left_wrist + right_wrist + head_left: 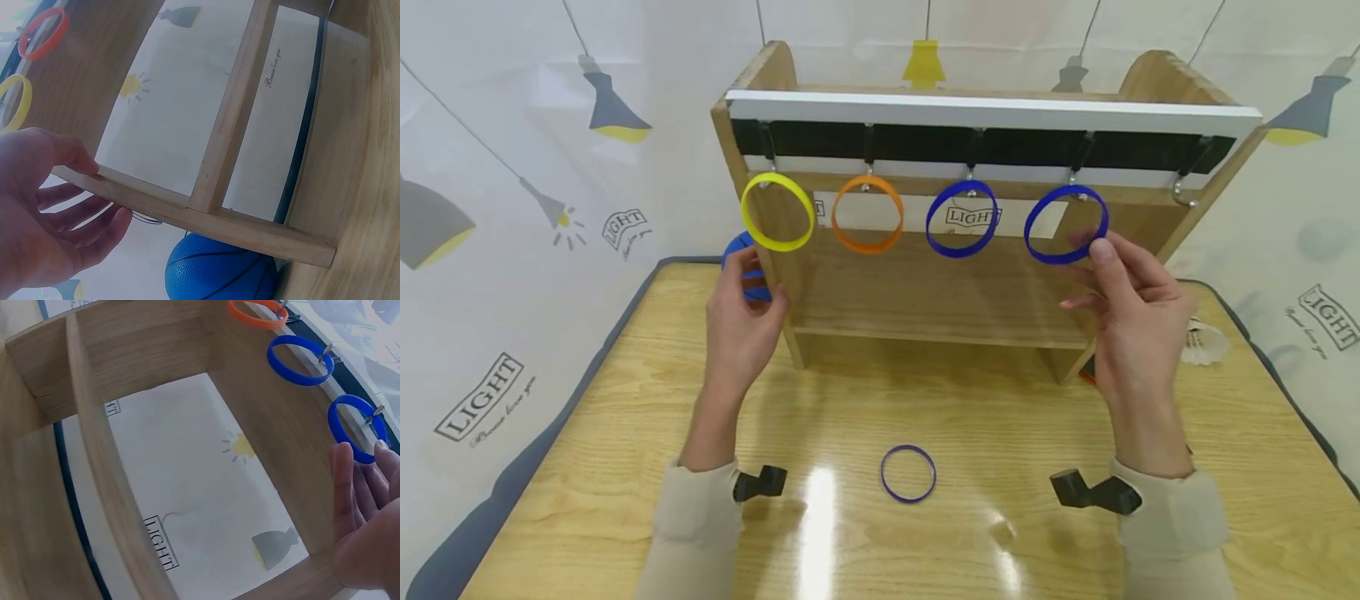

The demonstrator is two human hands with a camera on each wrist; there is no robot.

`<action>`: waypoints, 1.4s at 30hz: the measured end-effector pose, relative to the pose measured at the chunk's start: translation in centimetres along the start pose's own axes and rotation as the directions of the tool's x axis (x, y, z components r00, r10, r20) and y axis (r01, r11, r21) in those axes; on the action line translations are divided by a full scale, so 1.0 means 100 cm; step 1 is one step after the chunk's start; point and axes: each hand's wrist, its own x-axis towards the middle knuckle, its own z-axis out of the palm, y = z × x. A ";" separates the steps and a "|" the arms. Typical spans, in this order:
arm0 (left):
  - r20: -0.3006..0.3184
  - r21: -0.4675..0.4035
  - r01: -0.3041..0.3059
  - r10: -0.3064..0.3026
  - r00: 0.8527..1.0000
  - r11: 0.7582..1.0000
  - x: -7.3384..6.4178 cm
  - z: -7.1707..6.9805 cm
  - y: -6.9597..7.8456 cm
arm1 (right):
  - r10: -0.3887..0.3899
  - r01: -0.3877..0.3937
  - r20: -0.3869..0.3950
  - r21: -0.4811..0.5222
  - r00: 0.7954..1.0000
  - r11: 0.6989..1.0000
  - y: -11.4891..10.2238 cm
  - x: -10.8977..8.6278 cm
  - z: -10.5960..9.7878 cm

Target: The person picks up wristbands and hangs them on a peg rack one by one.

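A blue wristband (1058,259) hangs from the fourth hook of a rail on the wooden shelf (925,292). My right hand (1138,325) pinches its lower right edge between thumb and index finger, the other fingers spread loosely. My left hand (737,317) holds the shelf's left side panel (162,206), thumb on the inner side and fingers round the outside. Left of the pinched band, another blue wristband (961,252), an orange wristband (868,248) and a yellow wristband (782,246) hang from hooks in a row.
A dark blue wristband (883,477) lies on the table in front of the shelf. A blue toy basketball (219,269) sits beside the left panel. On the right stands a white shuttlecock (1206,343). One more hook (1183,192) juts out at the rail's right end.
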 end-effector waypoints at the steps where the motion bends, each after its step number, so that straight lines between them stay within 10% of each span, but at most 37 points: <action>1: 0.000 0.001 0.000 0.000 1.000 1.000 0.000 0.000 0.000 | 0.012 -0.012 0.002 -0.013 1.000 1.000 0.001 -0.002 -0.002; 10: -0.008 -0.011 -0.010 0.009 1.000 1.000 0.000 0.001 -0.001 | 0.102 -0.092 0.022 -0.284 0.995 0.955 0.006 -0.023 -0.015; 17: -0.013 0.000 -0.013 0.013 1.000 1.000 -0.001 -0.001 0.000 | 0.218 -0.047 0.206 -0.615 0.954 0.787 0.005 -0.043 -0.002; 21: -0.008 -0.005 -0.012 0.012 1.000 1.000 -0.001 -0.001 -0.001 | 0.324 0.086 0.350 -0.784 0.879 0.615 0.010 -0.056 0.010; 26: -0.001 0.000 -0.009 0.009 1.000 1.000 -0.001 0.000 0.000 | 0.502 0.306 0.466 -0.877 0.729 0.371 0.024 -0.073 0.021; 30: -0.001 0.009 -0.007 0.007 1.000 1.000 -0.001 0.000 -0.001 | 0.613 0.437 0.493 -0.863 0.618 0.254 0.042 -0.087 0.026; 35: -0.003 0.009 -0.009 0.009 1.000 1.000 -0.001 0.000 0.000 | 0.693 0.527 0.493 -0.828 0.525 0.190 0.063 -0.099 0.025; 42: 0.003 0.005 -0.006 0.006 1.000 1.000 0.000 0.000 0.000 | 0.736 0.516 0.469 -0.835 0.489 0.190 0.077 -0.105 0.021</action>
